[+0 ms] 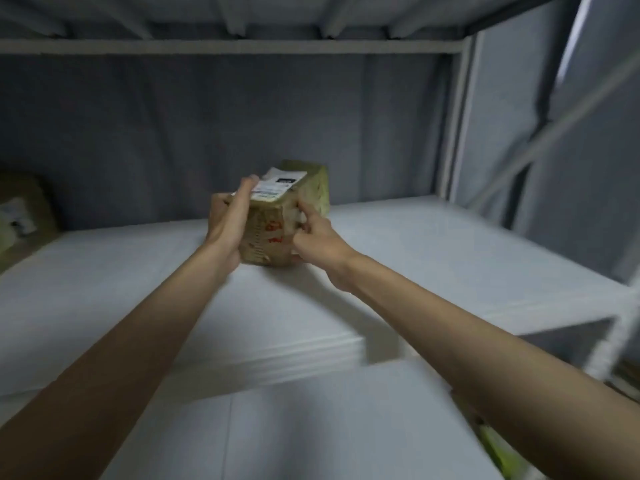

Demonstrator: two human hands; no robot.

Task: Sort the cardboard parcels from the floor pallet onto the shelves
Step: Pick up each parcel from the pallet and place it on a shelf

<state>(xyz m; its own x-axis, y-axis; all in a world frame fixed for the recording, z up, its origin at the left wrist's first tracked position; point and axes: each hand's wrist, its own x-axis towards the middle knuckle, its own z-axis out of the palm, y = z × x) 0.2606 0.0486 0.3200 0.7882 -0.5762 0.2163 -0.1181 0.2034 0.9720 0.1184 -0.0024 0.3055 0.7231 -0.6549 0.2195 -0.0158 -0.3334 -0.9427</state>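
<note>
A single wide-angle camera sits on the person's head and faces forward into a white shelf [450,244], looking slightly down its surface toward the grey back wall [173,133]. Both forearms stretch away from the lens. The upper shelf's underside [242,15] fills the top edge. The picture is somewhat blurred.

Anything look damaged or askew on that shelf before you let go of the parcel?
Nothing alarming. The parcel sits turned at an angle on the white shelf, left hand and right hand on its sides. Its near face looks worn and scuffed, though blur hides detail. Another parcel sits far left.
</note>
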